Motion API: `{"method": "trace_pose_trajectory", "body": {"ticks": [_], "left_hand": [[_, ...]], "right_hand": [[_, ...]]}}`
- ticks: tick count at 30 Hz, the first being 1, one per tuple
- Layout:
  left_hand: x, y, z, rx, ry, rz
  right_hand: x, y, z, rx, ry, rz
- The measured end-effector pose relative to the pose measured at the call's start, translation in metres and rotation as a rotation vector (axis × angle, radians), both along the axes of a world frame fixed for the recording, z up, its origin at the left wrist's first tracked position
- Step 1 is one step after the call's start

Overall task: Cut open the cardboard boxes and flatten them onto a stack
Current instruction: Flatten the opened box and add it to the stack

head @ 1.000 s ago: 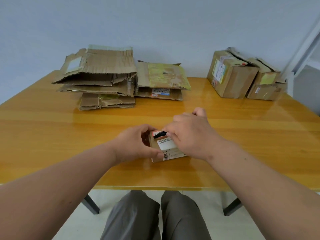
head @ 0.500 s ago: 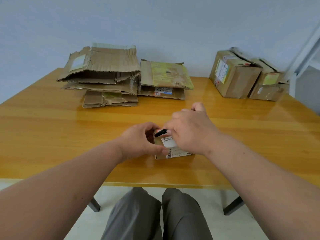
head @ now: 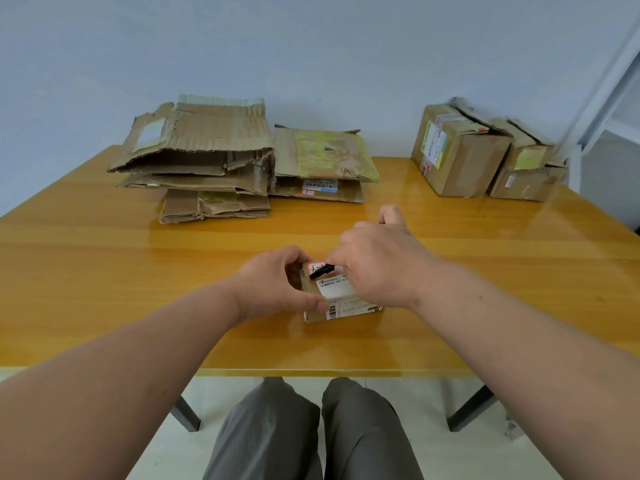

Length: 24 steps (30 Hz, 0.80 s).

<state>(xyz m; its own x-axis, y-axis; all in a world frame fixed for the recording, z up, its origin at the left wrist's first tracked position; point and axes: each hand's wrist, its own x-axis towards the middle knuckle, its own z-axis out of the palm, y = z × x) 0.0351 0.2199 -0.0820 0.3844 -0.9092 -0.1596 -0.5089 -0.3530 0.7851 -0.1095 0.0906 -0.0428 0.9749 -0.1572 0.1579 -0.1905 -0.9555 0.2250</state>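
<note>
Left hand (head: pixel 277 284): reaching in from the near left, thumb and curled fingers gripping the left end of the small box (head: pixel 341 299). Right hand (head: pixel 377 263): arching over the box top, fingers curling round a black cutter (head: pixel 322 270) whose tip is touching the box's far left top. Box sitting between both hands on the yellow wooden table (head: pixel 104 271). Flattened cardboard stack (head: pixel 207 157) lying beyond the left hand; uncut boxes (head: pixel 464 150) standing beyond the right hand, against a pale wall (head: pixel 311 46).
</note>
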Motion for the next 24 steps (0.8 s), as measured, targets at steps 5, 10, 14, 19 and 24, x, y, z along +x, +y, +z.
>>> {"method": "trace_pose_trajectory", "body": {"ticks": [5, 10, 14, 19, 24], "left_hand": [[0.001, -0.001, 0.001, 0.011, -0.008, -0.012], [0.001, -0.003, 0.000, 0.034, -0.005, -0.012], [-0.001, -0.003, 0.002, 0.053, -0.032, -0.007], [-0.003, -0.003, 0.004, 0.071, -0.049, -0.003], [-0.003, -0.004, 0.006, 0.080, -0.057, -0.021]], "right_hand": [[-0.015, -0.014, 0.003, 0.001, 0.031, -0.038], [-0.038, -0.036, 0.006, -0.034, 0.031, -0.097], [-0.050, -0.049, 0.007, -0.091, 0.044, -0.120], [-0.056, -0.053, 0.008, -0.120, 0.049, -0.136], [-0.095, -0.071, 0.005, -0.114, 0.160, -0.369]]}}
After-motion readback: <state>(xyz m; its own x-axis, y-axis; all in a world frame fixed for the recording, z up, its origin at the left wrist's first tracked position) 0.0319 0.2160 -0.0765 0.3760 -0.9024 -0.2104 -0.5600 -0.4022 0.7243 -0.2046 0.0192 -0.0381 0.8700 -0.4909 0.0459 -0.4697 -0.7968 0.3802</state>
